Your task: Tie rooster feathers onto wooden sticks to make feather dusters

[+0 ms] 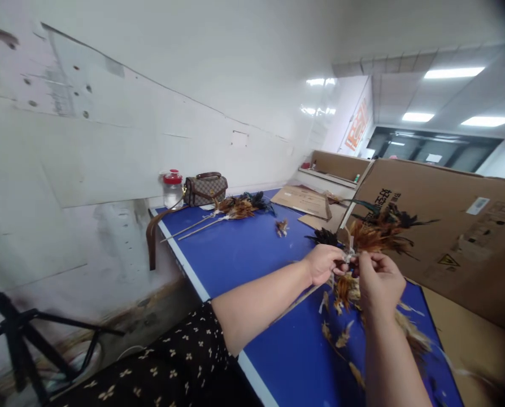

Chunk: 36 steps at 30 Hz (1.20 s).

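My left hand [323, 264] is closed around the whitish binding of a feather duster. Its brown and black feathers [369, 234] fan out to the upper right, and a thin stick [299, 302] runs down-left beneath my left forearm. Close beside it, my right hand [382, 281] is pinched at the base of the same feathers. What sits between the right fingertips is too small to make out. Loose brown and tan feathers [343, 291] lie on the blue table [295, 350] below both hands.
Feather dusters on sticks [239, 208] lie at the table's far left, near a checked handbag [205, 189] and a red-lidded jar [173, 189]. A small feather tuft [282, 227] lies mid-table. A large cardboard box [456, 220] stands at right; flat cardboard [303, 202] lies behind.
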Each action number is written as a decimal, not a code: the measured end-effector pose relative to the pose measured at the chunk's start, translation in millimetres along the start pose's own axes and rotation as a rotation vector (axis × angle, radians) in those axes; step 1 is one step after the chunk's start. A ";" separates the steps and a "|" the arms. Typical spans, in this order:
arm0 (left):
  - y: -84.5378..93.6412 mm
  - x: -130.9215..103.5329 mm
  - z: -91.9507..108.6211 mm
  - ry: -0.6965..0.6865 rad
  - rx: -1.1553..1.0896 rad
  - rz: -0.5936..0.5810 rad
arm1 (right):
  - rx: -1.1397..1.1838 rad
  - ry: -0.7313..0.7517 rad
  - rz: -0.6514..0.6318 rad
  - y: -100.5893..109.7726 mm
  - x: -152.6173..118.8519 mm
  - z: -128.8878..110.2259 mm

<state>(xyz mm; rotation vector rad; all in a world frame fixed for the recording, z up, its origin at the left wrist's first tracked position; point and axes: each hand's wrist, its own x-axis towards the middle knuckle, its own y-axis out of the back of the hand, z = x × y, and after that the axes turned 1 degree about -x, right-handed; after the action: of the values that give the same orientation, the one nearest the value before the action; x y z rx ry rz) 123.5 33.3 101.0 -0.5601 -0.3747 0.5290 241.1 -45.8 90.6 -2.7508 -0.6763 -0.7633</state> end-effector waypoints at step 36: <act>42.1 -28.1 32.5 0.021 0.114 0.096 | -0.104 0.048 -0.001 -36.3 -48.1 10.9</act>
<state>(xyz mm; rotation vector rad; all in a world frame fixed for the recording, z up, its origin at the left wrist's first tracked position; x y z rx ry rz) 70.2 60.7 96.4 -0.4746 -0.2961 0.6326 191.8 -28.7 58.6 -2.8144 -0.6455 -0.8856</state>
